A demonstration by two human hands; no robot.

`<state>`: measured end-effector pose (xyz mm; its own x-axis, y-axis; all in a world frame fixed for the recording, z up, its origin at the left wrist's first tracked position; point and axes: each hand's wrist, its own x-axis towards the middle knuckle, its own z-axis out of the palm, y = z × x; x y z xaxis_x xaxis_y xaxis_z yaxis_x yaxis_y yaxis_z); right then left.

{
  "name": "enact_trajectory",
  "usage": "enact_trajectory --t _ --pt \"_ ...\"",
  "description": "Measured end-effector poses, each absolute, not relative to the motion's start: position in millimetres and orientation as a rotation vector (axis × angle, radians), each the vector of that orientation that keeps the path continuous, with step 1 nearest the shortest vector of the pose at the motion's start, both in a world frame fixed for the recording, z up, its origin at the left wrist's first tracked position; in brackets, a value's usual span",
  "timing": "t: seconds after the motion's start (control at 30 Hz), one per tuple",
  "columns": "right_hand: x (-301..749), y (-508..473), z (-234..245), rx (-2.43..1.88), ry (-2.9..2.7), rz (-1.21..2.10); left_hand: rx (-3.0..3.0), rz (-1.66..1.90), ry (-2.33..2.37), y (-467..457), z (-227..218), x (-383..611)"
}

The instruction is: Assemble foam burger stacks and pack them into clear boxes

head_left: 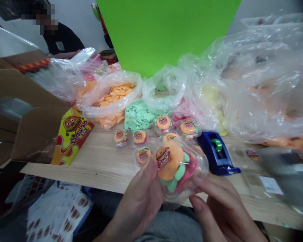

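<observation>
Close in front of me is a clear plastic box [175,168] with a burger-shaped candy inside: an orange top, green and dark pink layers and a burger label. My left hand [143,198] grips its left side, thumb on the front edge. The fingers of my right hand [222,205] are bent at its lower right corner, with thumb and forefinger pinching the edge. Behind it, several similar small boxes stand on the table, among them a box [163,124] at the back and a box [120,137] at the left. The held box partly hides others.
A blue tape dispenser [218,154] stands to the right. Clear bags of orange pieces [118,94] and green pieces [138,114] line the back. At left is an open cardboard carton [37,134]; sticker sheets [55,215] lie below the table [101,168]. A person [63,37] is at far left.
</observation>
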<state>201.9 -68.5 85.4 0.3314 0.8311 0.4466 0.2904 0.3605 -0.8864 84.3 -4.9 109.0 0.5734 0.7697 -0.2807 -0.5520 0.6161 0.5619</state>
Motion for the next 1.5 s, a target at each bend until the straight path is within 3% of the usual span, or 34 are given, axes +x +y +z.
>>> enact_trajectory --t 0.23,0.5,0.87,1.2,1.5 --pt "209 -66 90 -1.190 -1.158 0.560 0.557 1.029 0.757 -8 91 88" --pt "211 -72 81 -1.065 -1.272 0.466 0.457 0.820 0.624 -8 105 93" --pt "224 -76 59 -0.863 -0.869 1.021 0.466 0.919 0.678 -7 96 105" --pt "227 -76 71 -1.134 -1.030 0.850 0.546 0.988 0.745 -6 94 103" --pt "237 -66 83 -1.182 -1.129 0.924 0.559 0.974 0.720 -8 97 106"
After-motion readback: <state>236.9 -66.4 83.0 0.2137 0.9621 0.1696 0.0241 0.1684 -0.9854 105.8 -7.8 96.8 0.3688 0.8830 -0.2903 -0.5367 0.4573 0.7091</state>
